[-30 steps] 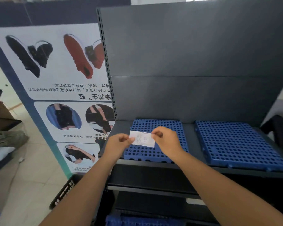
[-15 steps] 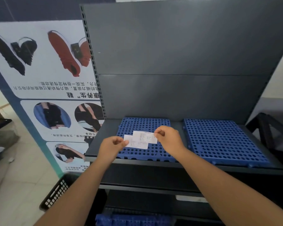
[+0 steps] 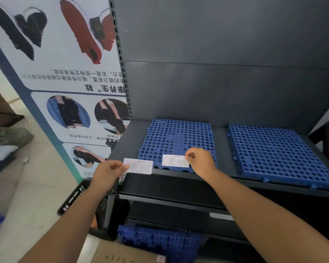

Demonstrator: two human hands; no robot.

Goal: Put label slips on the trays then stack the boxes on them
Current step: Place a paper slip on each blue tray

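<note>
Two blue perforated trays lie side by side on a dark metal shelf: the left tray [image 3: 177,137] and the right tray [image 3: 277,152]. My left hand [image 3: 107,172] pinches a white label slip [image 3: 139,166] by its left end, in front of the shelf's left front corner. My right hand [image 3: 199,161] pinches a second white label slip [image 3: 175,160] by its right end, low over the front edge of the left tray. The two slips are apart. No boxes show on the trays.
The dark shelf unit [image 3: 179,185] has a tall back panel and lower shelves. A blue tray [image 3: 160,242] lies at the bottom. A black basket [image 3: 78,196] stands on the floor at left, a cardboard box [image 3: 122,253] below, and a shoe poster [image 3: 65,73] to the left.
The slips, held together a second ago, have been pulled apart. My left hand moved left with one; my right hand stays over the left tray's front with the other.
</note>
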